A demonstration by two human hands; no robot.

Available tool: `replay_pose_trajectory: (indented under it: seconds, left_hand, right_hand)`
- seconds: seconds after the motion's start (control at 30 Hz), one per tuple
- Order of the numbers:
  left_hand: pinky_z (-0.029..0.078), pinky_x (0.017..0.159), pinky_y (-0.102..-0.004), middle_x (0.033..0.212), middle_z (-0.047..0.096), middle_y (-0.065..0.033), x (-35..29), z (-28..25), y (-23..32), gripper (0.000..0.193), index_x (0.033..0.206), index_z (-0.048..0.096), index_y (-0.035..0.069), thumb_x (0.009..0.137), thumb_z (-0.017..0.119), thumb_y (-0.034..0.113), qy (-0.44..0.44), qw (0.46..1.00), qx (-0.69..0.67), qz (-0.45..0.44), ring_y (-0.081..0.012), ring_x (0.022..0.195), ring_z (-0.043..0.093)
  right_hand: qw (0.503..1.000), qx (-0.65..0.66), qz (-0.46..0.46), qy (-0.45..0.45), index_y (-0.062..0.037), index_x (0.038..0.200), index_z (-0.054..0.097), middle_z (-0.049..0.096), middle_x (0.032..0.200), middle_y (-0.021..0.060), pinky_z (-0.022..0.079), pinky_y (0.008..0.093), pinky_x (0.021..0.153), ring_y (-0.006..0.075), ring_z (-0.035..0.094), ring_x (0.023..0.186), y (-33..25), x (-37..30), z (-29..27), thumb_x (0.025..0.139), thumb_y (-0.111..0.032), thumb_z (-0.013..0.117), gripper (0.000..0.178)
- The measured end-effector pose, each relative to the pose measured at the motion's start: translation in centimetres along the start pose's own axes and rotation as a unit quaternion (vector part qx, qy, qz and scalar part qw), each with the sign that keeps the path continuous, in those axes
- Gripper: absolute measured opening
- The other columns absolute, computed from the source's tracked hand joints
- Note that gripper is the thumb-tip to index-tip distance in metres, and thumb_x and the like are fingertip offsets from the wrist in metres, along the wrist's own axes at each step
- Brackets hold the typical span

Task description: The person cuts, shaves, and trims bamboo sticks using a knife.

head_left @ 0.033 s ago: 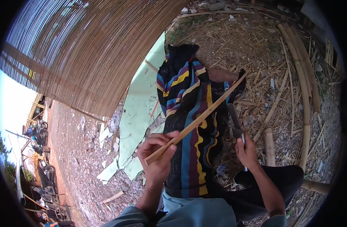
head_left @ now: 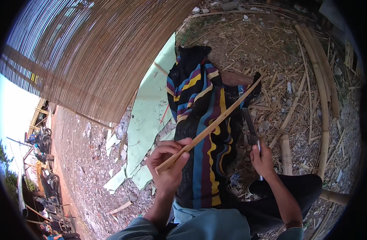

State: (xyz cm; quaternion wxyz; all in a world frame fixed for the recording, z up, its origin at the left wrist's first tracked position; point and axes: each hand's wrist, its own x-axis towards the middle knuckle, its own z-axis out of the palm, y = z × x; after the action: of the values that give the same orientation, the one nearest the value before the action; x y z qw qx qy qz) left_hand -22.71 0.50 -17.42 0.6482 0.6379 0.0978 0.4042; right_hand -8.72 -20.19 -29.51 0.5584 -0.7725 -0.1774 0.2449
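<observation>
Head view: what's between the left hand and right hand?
In the head view, the striped cloth lies between the left hand and right hand, then some littered ground nearer the right hand.

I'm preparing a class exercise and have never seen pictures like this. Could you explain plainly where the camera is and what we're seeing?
There is no machine here, only a person's two bare hands. A wide fisheye camera worn on the head looks down, so straight edges bend. The left hand holds a long, thin, tan wooden or bamboo strip; the right hand grips a narrow tool, dark at its far end. Beneath the strip lies black cloth with multicoloured stripes. Left of it, a pale green flat sheet lies on stony ground. A brown slatted screen fills the upper left.
</observation>
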Motion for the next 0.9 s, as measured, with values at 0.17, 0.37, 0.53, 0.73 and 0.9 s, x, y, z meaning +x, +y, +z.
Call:
replay_pose_trajectory:
  seconds: [0.17, 0.37, 0.53, 0.73, 0.9]
  left_hand:
    - [0.051, 0.083, -0.0405, 0.092, 0.057, -0.0122, -0.6, 0.0, -1.0, 0.014, 0.092, 0.058, -0.005, 0.079, 0.062, -0.007, 0.01, 0.991, 0.1, 0.091, -0.0326, 0.094, 0.062]
    - [0.056, 0.076, -0.0365, 0.089, 0.054, -0.018, -1.1, 1.4, -1.0, 0.037, 0.095, 0.056, -0.009, 0.095, 0.044, 0.026, 0.094, 0.988, 0.043, 0.111, -0.0345, 0.088, 0.062]
    - [0.053, 0.064, -0.0342, 0.082, 0.051, -0.0155, -1.6, 1.5, 0.0, 0.043, 0.094, 0.055, -0.01, 0.094, 0.046, 0.032, -0.029, 0.95, 0.244, 0.191, -0.0311, 0.077, 0.063]
    - [0.049, 0.061, -0.0326, 0.072, 0.053, -0.0152, -4.0, 3.2, 1.0, 0.041, 0.083, 0.061, -0.007, 0.091, 0.048, 0.031, -0.002, 0.929, 0.312, 0.202, -0.0262, 0.064, 0.059]
    - [0.047, 0.059, -0.0306, 0.074, 0.055, -0.015, -4.4, 3.0, 0.9, 0.039, 0.086, 0.061, -0.007, 0.091, 0.048, 0.03, -0.003, 0.913, 0.37, 0.169, -0.0237, 0.067, 0.059]
  right_hand:
    - [0.999, 0.009, -0.034, -0.012, -0.0013, 0.096, 0.049, 0.048, 0.055, 0.0027, 0.041, 0.028, 0.047, 0.0121, 0.05, 0.048, -0.4, -0.2, 0.1, 0.094, -0.025, 0.046, 0.024]
    - [0.991, -0.051, -0.118, -0.026, 0.0009, 0.106, 0.046, 0.052, 0.062, 0.0105, 0.043, 0.0347, 0.052, 0.025, 0.055, 0.052, -2.8, -1.4, 0.6, 0.092, -0.026, 0.049, 0.031]
    - [0.975, -0.085, -0.196, -0.067, -0.0004, 0.109, 0.046, 0.057, 0.067, 0.0143, 0.048, 0.0376, 0.055, 0.032, 0.062, 0.063, -8.0, -2.7, 0.5, 0.09, -0.028, 0.053, 0.035]
    - [0.94, -0.159, -0.295, -0.067, -0.0035, 0.097, 0.049, 0.058, 0.066, 0.0115, 0.048, 0.0357, 0.044, 0.0276, 0.062, 0.053, -10.0, -4.5, 0.5, 0.083, -0.038, 0.06, 0.039]
    - [0.921, -0.286, -0.254, -0.065, -0.0041, 0.089, 0.049, 0.06, 0.069, 0.0112, 0.049, 0.0387, 0.046, 0.0297, 0.062, 0.056, -8.8, -4.3, 0.2, 0.079, -0.032, 0.066, 0.034]
